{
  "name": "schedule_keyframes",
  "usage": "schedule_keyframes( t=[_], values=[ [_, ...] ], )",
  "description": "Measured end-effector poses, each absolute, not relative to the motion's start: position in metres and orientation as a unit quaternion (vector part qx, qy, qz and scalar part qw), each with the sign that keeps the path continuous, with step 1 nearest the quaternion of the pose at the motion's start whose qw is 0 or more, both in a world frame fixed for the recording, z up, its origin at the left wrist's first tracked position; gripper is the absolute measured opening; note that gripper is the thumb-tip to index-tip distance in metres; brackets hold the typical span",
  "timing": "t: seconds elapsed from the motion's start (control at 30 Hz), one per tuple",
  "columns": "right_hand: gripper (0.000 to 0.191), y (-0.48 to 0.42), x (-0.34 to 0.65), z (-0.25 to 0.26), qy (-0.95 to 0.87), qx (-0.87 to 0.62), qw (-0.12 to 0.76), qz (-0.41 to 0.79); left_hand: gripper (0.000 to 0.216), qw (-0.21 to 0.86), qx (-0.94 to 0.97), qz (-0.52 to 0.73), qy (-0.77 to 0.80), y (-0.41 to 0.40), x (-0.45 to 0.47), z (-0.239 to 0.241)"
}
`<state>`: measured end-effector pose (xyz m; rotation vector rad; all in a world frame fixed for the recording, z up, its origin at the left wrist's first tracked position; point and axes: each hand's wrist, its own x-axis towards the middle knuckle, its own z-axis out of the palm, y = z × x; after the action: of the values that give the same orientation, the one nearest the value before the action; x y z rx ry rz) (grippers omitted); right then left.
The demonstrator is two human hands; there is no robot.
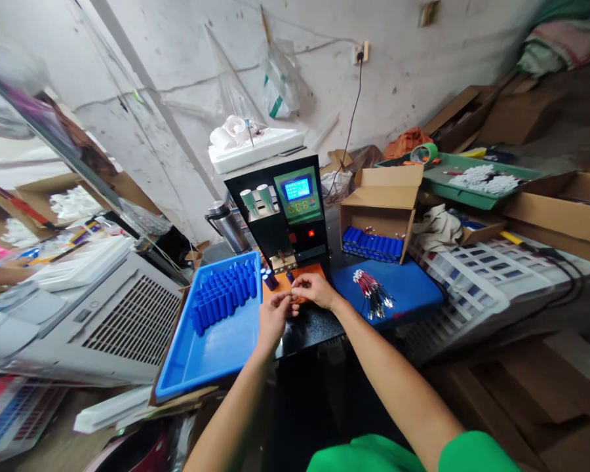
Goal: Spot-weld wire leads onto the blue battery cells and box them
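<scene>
In front of a black spot welder (280, 216) with a lit blue screen, my two hands come together. My left hand (275, 316) has its fingers curled in a pinch. The thumb and fingers of my right hand (315, 290) are pinched together just above and right of it. What lies between the fingertips is too small to make out. A blue battery cell (290, 277) stands below the welder's electrodes (283, 262), close to my right fingertips. More dark blue cells (269, 280) stand on the orange mat (302, 270) to the left.
A blue tray (211, 360) with rows of blue cells stands left. To the right, red and black wire leads (371, 295) lie on a blue pad (413, 288), behind them an open cardboard box (381, 187) of cells. A steel thermos (229, 226) stands behind the tray.
</scene>
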<state>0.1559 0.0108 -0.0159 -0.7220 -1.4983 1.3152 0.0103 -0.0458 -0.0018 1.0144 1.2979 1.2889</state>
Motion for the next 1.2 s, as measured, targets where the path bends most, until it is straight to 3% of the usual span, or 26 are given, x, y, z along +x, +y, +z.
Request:
schedule_keyframes(
  t=[0.2,0.37,0.47,0.63,0.97,1.2],
  values=[
    [0.025,0.012,0.152,-0.024,-0.597,-0.300,0.484,0.565,0.037,0.439,0.497,0.469,0.583,-0.038,0.015,-0.003],
    [0.027,0.013,0.154,-0.022,-0.541,-0.334,0.549,0.542,0.021,0.208,0.621,0.471,0.590,-0.043,0.007,0.003],
    [0.030,0.013,0.157,-0.019,-0.492,-0.339,0.570,0.565,0.026,0.133,0.702,0.436,0.548,-0.040,0.004,0.003],
    [0.034,0.015,0.156,-0.019,-0.445,-0.327,0.592,0.588,0.045,0.176,0.770,0.363,0.495,-0.024,0.007,-0.007],
    [0.038,0.017,0.155,-0.019,-0.416,-0.335,0.593,0.602,0.033,0.198,0.728,0.415,0.508,-0.029,0.007,-0.013],
    [0.039,0.021,0.156,-0.023,-0.398,-0.336,0.604,0.604,0.039,0.296,0.685,0.420,0.516,-0.033,0.010,-0.005]
  ],
)
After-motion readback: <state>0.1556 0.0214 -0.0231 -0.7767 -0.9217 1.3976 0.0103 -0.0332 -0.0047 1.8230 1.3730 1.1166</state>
